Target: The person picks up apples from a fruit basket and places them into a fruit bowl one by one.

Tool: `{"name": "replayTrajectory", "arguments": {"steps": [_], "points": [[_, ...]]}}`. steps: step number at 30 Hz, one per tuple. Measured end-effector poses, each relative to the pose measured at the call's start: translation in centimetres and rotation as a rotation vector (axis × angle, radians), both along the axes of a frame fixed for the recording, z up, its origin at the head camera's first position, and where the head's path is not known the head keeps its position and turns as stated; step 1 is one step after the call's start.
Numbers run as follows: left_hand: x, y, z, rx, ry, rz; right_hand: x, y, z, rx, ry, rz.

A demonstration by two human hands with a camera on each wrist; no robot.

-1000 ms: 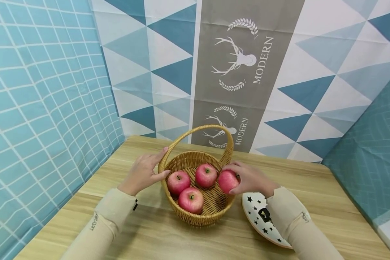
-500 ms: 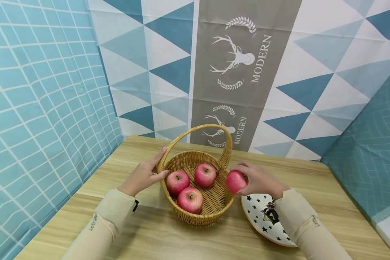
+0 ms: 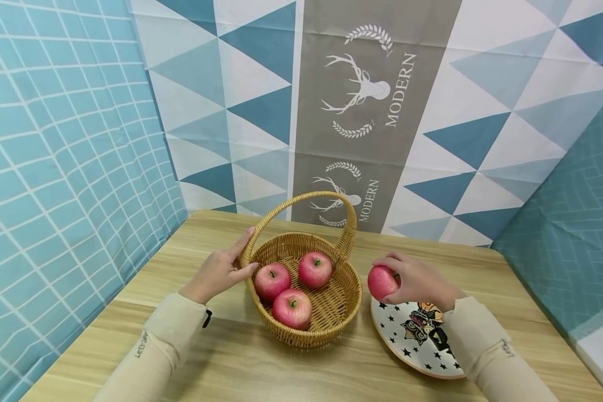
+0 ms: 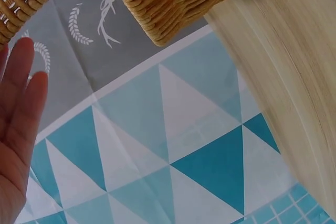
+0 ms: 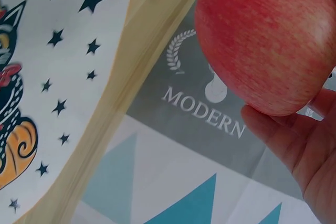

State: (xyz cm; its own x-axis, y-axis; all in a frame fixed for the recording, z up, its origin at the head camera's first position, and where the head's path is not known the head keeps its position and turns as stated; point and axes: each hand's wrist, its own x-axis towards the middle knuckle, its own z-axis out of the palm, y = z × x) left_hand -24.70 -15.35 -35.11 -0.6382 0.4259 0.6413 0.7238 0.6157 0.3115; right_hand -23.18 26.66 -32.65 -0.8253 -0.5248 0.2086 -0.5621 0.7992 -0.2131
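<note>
A wicker basket (image 3: pixel 326 332) with a tall arched handle stands on the table, holding three red apples: a left one (image 3: pixel 273 282), a front one (image 3: pixel 292 309) and a back one (image 3: pixel 315 270). My left hand (image 3: pixel 218 274) holds the basket where the handle meets its left rim, thumb at the inner side; the left wrist view shows extended fingers (image 4: pixel 23 93) close under the wicker (image 4: pixel 178 3). Another apple (image 3: pixel 382 282) is gripped in my right hand (image 3: pixel 419 282), above the far edge of a plate (image 3: pixel 402 349). In the right wrist view this apple (image 5: pixel 268 35) rests against the fingertips.
The star-patterned plate with an animal drawing lies right of the basket, partly covered by my right forearm. The wood-grain table (image 3: pixel 261 374) ends at a patterned cloth backdrop (image 3: pixel 261 72). A blue checked cloth (image 3: pixel 70 167) hangs on the left.
My right hand has carried the apple from over the basket's right rim rightward to over the plate's far edge. The left hand stays at the basket handle, and the other apples remain in the basket.
</note>
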Motion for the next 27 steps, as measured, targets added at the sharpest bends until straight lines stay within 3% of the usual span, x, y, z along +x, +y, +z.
{"name": "replayTrajectory", "arguments": {"steps": [5, 18, 27], "points": [[-0.1, 0.0, 0.0, -0.022, 0.007, 0.032, 0.3, 1.1, -0.1, 0.014, 0.003, -0.023], [-0.4, 0.2, 0.1, -0.011, 0.026, 0.020, 0.8, 3.3, -1.4, 0.000, 0.010, -0.083], [-0.6, 0.1, 0.0, -0.010, 0.066, -0.002, 1.4, 4.7, -1.9, -0.022, -0.034, -0.124]]}}
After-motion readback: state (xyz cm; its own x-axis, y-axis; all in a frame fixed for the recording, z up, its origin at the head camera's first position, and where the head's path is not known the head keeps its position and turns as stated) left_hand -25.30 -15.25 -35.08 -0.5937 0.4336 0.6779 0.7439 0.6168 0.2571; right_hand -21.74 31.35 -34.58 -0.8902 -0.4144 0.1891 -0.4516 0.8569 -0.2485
